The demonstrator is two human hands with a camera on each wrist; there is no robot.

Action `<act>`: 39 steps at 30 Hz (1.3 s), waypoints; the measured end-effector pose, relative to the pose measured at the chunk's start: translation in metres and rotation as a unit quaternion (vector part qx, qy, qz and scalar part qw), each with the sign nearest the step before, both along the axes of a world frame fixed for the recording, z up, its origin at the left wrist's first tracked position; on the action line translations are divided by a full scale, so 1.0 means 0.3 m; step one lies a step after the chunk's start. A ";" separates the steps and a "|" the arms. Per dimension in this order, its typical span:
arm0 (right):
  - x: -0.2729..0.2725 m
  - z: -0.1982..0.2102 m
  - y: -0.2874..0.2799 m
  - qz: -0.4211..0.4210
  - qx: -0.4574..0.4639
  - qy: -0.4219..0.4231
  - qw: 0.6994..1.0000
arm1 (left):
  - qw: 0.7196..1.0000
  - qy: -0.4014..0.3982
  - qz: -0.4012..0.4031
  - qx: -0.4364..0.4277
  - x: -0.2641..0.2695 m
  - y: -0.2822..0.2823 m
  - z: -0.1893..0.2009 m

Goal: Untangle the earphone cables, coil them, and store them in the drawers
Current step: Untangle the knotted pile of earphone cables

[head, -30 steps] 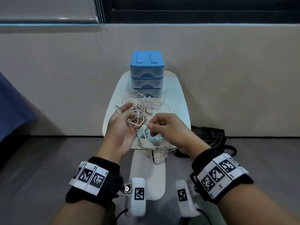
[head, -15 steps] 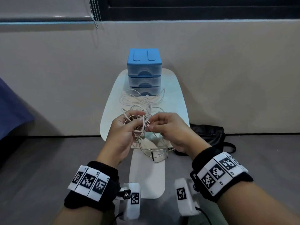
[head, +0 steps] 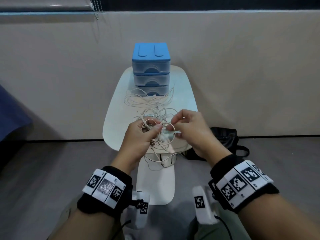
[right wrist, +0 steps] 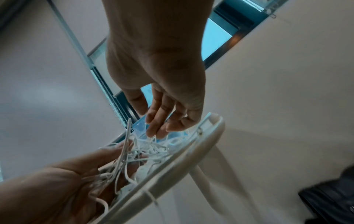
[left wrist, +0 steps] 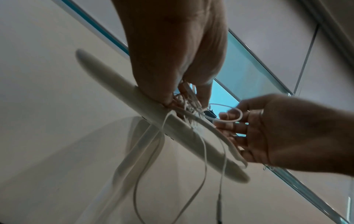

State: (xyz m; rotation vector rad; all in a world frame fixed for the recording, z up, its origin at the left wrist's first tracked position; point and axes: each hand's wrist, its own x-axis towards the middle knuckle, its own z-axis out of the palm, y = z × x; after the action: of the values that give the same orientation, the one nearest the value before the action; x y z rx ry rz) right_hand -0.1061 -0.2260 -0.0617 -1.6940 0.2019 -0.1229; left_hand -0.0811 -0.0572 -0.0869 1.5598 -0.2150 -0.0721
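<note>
A small white table (head: 117,118) with rounded corners stands against a beige wall (head: 242,75); its flat white foot (head: 155,186) reaches forward over the grey floor (head: 43,170). A black bag (head: 225,137) lies on the floor just right of the table, against the wall, with a strap looping out to its right. Above the wall runs a dark window (head: 207,3), a bead chain (head: 97,13) hanging at its left. Something dark blue (head: 12,115) fills the left edge
</note>
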 end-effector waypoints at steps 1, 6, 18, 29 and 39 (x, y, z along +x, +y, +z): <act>-0.005 0.015 -0.008 -0.023 -0.032 -0.010 0.999 | 1.000 -0.005 0.007 -0.002 -0.002 0.002 -0.007; -0.017 0.100 0.012 0.080 -0.228 0.023 0.970 | 1.000 -0.016 0.002 -0.017 -0.012 0.006 -0.021; -0.006 0.270 0.076 0.144 0.066 -0.207 0.965 | 0.986 0.038 -0.014 -0.163 0.008 0.039 -0.009; 0.001 0.297 0.066 -0.104 -0.105 -0.276 0.950 | 0.980 0.089 -0.008 -0.176 0.011 0.029 0.015; -0.026 0.244 -0.053 -0.198 -0.389 0.017 0.900 | 0.979 0.126 -0.036 -0.155 0.016 0.051 0.007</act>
State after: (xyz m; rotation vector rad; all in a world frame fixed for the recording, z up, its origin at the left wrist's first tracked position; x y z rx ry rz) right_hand -0.1139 -0.2418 0.0113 -2.4338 0.5821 -0.5355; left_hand -0.0762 -0.0420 -0.0847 1.2180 -0.0770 -0.2796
